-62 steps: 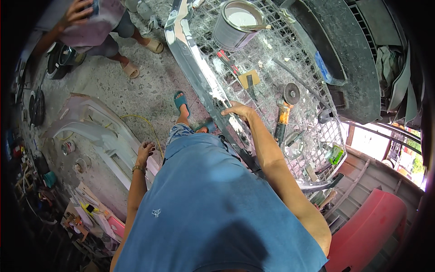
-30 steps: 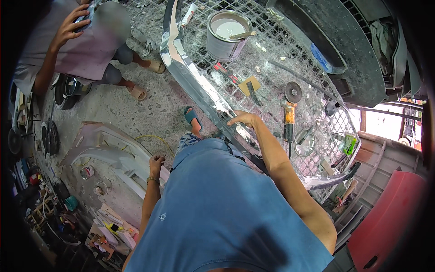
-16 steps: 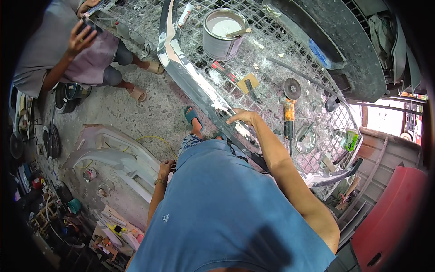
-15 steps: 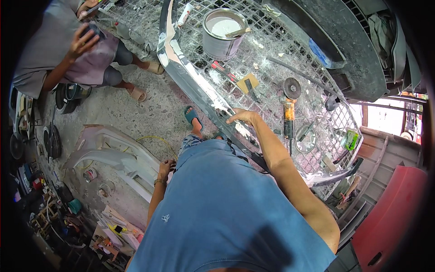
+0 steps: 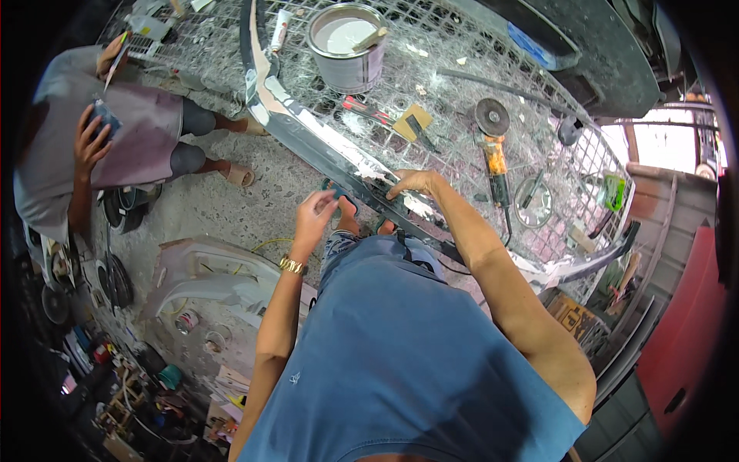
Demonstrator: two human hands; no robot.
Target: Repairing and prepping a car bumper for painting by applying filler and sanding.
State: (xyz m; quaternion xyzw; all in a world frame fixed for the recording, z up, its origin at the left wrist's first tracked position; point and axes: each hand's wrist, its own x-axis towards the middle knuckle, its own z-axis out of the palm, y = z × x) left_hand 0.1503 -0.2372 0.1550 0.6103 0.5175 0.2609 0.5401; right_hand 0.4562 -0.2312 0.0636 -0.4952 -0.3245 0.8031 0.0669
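A long, narrow black bumper trim (image 5: pixel 308 146), patched with white and beige filler, curves along the near edge of a mesh-topped work table (image 5: pixel 469 239). My right hand (image 5: pixel 416 183) grips its middle, the thumb on the near side and the fingers turned over the filler-coated part. My left hand (image 5: pixel 315 212), with a gold watch (image 5: pixel 292 265) at its wrist, hovers just short of the trim. Its fingers are loosely bent and apart, with nothing visible in them.
On the table are a can of white paste (image 5: pixel 346 58), a red-handled tool (image 5: pixel 368 109), a putty spreader (image 5: pixel 419 127), an angle grinder (image 5: pixel 494 154) and a round lid (image 5: pixel 533 202). At left, a co-worker (image 5: pixel 123 146) holds a dark block. A grey bumper (image 5: pixel 223 285) lies on the floor.
My left hand has risen from beside my hip toward the trim. The right hand keeps its hold. My view has shifted a little, and the co-worker's hands have moved.
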